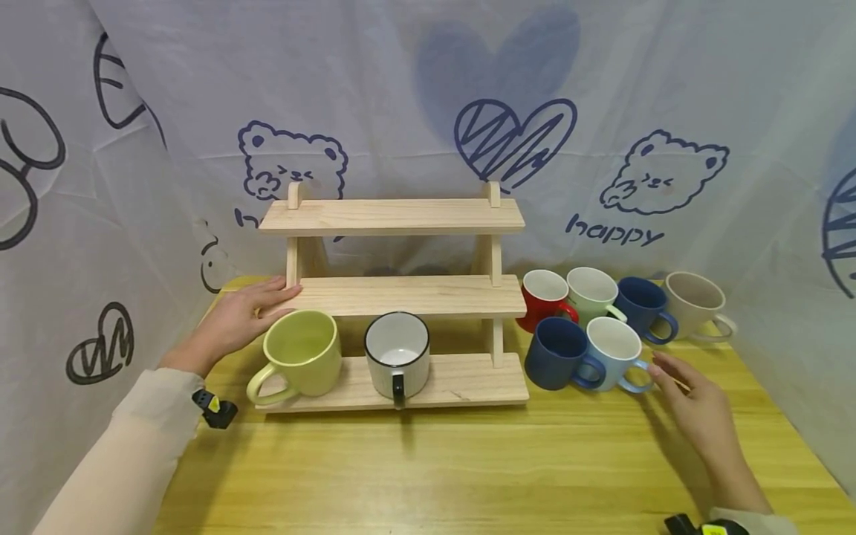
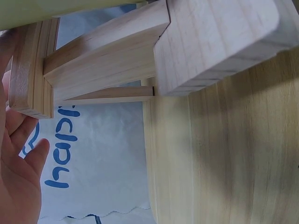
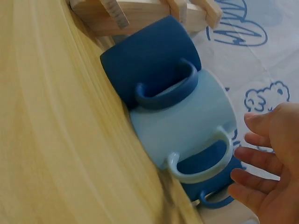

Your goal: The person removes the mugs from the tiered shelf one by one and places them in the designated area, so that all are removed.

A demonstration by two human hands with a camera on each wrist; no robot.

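My left hand [image 1: 244, 316] rests at the left end of the middle board of a three-tier wooden rack [image 1: 401, 296], fingers extended over it. In the left wrist view, my left hand [image 2: 21, 163] shows beside that board's end [image 2: 32, 74]. A lime-green mug [image 1: 304, 353] and a white ribbed mug [image 1: 394, 371] with black rim and handle stand on the bottom board. At the right, my right hand [image 1: 695, 401] is beside a light blue mug [image 1: 611, 345]. The right wrist view has its fingers spread, fingertips [image 3: 240, 154] close to the mug's handle [image 3: 224, 161].
A dark blue mug [image 1: 556, 353] stands left of the light blue one. Behind them are a red mug [image 1: 535, 312], a pale green mug [image 1: 591, 297], another dark blue mug [image 1: 640, 301] and a beige mug [image 1: 692, 305]. A printed cloth [image 1: 401, 89] hangs behind the wooden table [image 1: 428, 475].
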